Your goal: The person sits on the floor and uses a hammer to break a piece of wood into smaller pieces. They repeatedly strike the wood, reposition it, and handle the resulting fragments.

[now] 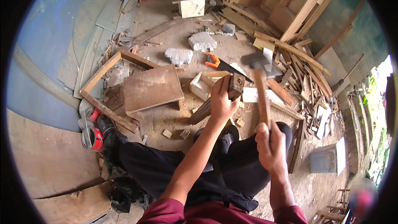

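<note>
My right hand is wrapped round the wooden handle of a hammer. The hammer is raised, and its dark head is smeared by motion. My left hand grips a dark, worn piece of wood just left of the hammer, with its rough end facing up. A length of the wood shows below my fingers; the palm side is hidden. Beside my left hand sits a small open wooden box with pale inner walls. A handsaw with an orange handle lies on the floor beyond.
A brown wooden panel and an angled wooden frame lie left. Two concrete chunks rest ahead. Scrap wood is heaped at the right. A grey bin stands right; a red paint can stands left.
</note>
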Motion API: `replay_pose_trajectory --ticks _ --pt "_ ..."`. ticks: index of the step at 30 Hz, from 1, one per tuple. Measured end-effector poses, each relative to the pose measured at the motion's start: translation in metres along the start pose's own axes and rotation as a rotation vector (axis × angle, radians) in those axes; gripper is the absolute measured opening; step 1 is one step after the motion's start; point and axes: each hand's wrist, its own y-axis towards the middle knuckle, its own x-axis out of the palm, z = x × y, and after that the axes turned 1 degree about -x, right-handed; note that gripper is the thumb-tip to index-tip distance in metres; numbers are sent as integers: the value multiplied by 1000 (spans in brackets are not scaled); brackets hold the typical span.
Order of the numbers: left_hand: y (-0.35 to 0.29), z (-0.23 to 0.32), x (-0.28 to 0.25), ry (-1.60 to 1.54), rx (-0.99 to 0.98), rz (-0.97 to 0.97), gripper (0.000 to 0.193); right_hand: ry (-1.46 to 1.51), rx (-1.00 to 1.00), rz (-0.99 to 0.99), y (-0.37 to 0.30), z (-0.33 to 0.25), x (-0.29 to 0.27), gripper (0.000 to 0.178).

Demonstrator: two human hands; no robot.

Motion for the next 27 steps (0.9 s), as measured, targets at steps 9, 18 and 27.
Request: replay_pose_trajectory --ticks 9,18,27 --pt "13 -10 0 -91 47 -30 61 134 179 -106 16 36 19 40" --pt "22 -45 -94 -597 -251 -276 45 863 339 -106 -7 46 70 40" --pt "-6 -115 -198 -816 -359 44 94 826 720 -358 -54 78 142 39"
